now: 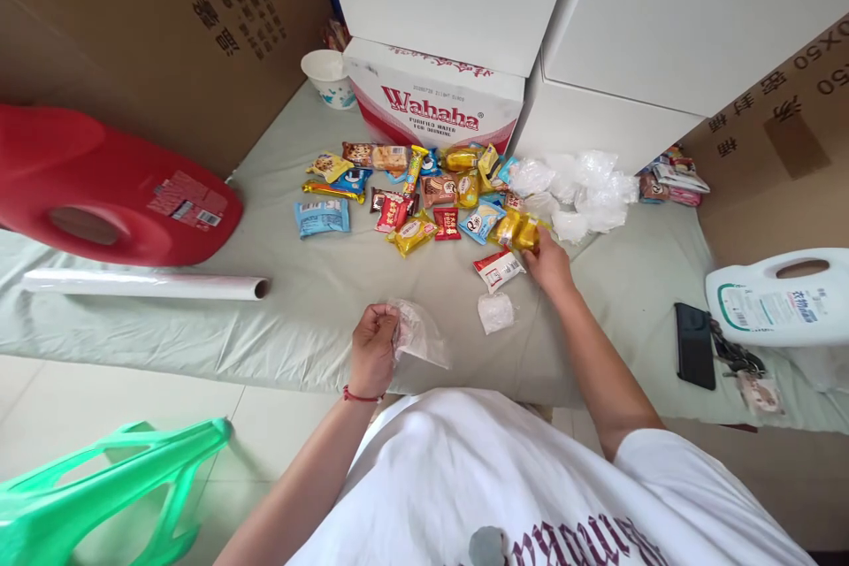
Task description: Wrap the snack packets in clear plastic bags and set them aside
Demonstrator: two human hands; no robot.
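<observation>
Bag (419,334), a small clear crinkly plastic one, is sitting low in our view, just in front of our shirt, over the pale green cloth (292,283) that is covering the surface. We are pinching its top edge with our left hand (372,348), fingers curled tight on the film, a red string around the wrist. Looks like we are mid-packing: one hand is keeping the bag ready while the other is fetching. Next move probably calls for opening the bag mouth wide enough for a packet, which is fiddly with thin film.

Just beyond, a second small bag (495,312) is lying flat, looking filled. Our right hand (547,263) is reaching out, fingers closing on the yellow packets (519,232) at the near edge of the snack pile (411,190); a red-and-white packet (499,269) is lying just beside the thumb. We cannot tell exactly which fingers are gripping.

The pile is glossy foil and plastic wrappers, mostly flat rectangles. Right of it, loose clear bags (584,186) are bunching up, soft and wrinkled. Farthest back, a printed Wahaha carton (434,106) is standing under smooth white boxes.
</observation>
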